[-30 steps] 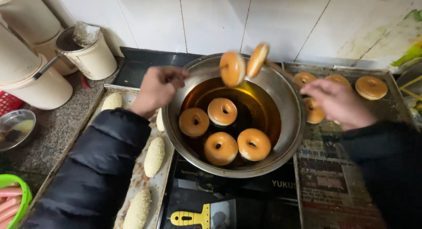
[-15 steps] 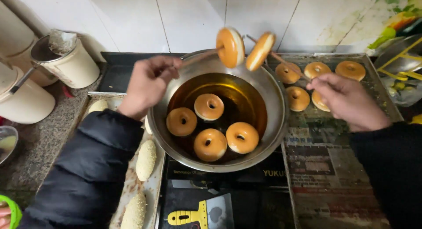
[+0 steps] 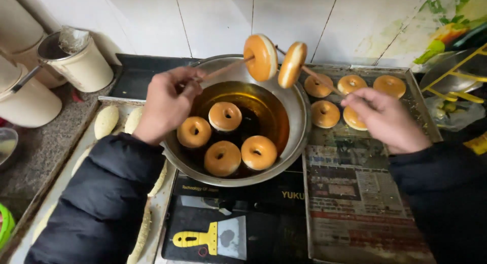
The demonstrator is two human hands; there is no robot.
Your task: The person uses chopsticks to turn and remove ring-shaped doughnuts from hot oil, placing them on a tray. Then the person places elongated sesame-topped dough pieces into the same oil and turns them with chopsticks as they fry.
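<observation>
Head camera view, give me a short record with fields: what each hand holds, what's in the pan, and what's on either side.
left hand: grips one end of a thin stick
right hand: holds the stick's other end
on stick: two fried rings threaded, above the pan
pan: oil with four browned rings floating
right side: five fried rings on a newspaper-lined tray
left side: pale raw dough pieces
front: yellow-handled scraper

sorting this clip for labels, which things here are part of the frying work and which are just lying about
In use: left hand and right hand on stick; two lifted doughnuts; pan of oil; four frying doughnuts; fried doughnuts on newspaper.

Lying about: yellow scraper; cream buckets; raw dough pieces.
</observation>
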